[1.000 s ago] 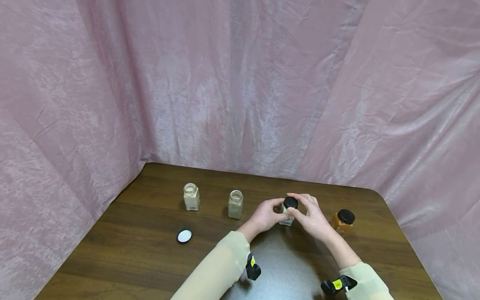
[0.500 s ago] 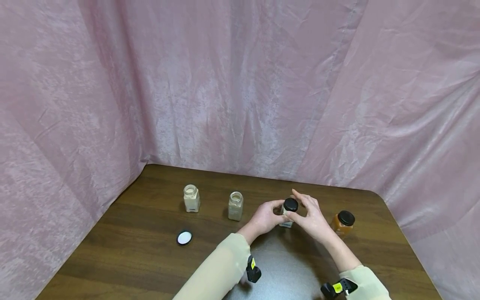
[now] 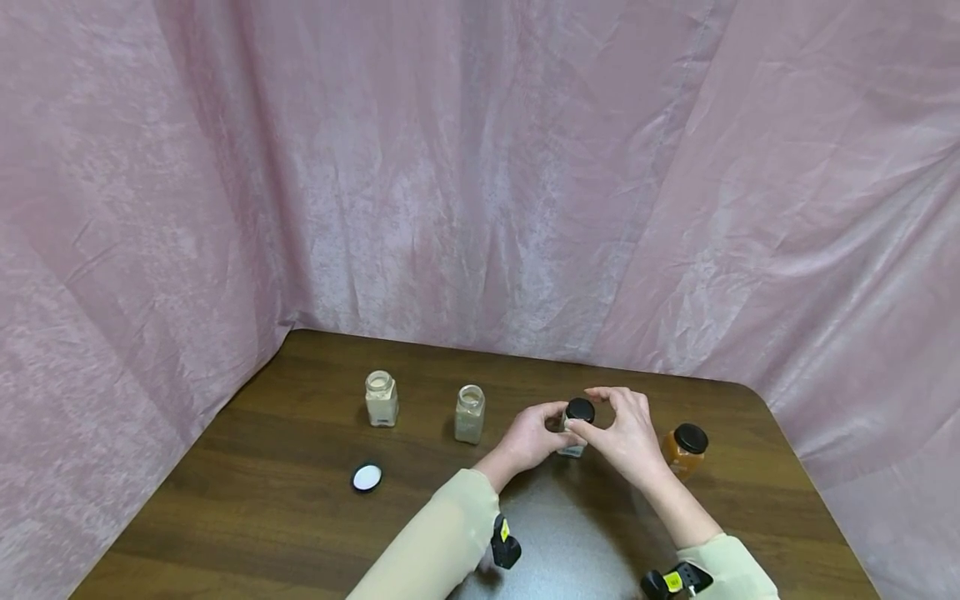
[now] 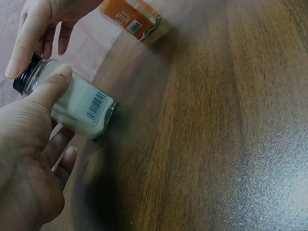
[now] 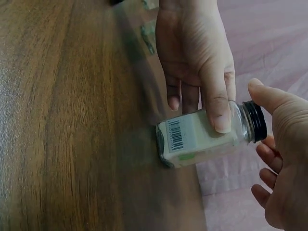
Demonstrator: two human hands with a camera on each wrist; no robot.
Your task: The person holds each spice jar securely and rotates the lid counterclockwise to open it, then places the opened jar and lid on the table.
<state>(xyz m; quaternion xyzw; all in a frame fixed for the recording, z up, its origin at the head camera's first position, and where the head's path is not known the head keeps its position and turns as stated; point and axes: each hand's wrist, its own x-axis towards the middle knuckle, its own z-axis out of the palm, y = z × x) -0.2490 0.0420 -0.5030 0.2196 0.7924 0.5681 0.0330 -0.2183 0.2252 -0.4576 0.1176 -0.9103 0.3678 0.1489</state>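
A square glass jar (image 3: 572, 452) of pale powder, with a black screw lid (image 3: 580, 409), stands upright on the table. My left hand (image 3: 527, 435) grips its body, the thumb across the barcode label (image 4: 95, 105). Around the lid, my right hand (image 3: 628, 435) is spread in a C shape. Its thumb is at the lid's near edge; in the head view the index finger is apart from the lid. In the right wrist view the lid (image 5: 256, 121) sits on the jar's neck, between thumb and fingers. Whether the thumb touches it, I cannot tell.
Left of the hands stand two lidless jars of powder, a greyish one (image 3: 469, 415) and a cream one (image 3: 382, 400). A loose lid (image 3: 366, 477) lies white side up. An orange-filled jar (image 3: 684, 450) with a black lid is beside my right wrist. Pink curtain (image 3: 480, 183) hangs behind the table.
My right index finger has come off the lid, and the right hand has shifted and widened around it. The left hand keeps its hold on the jar.
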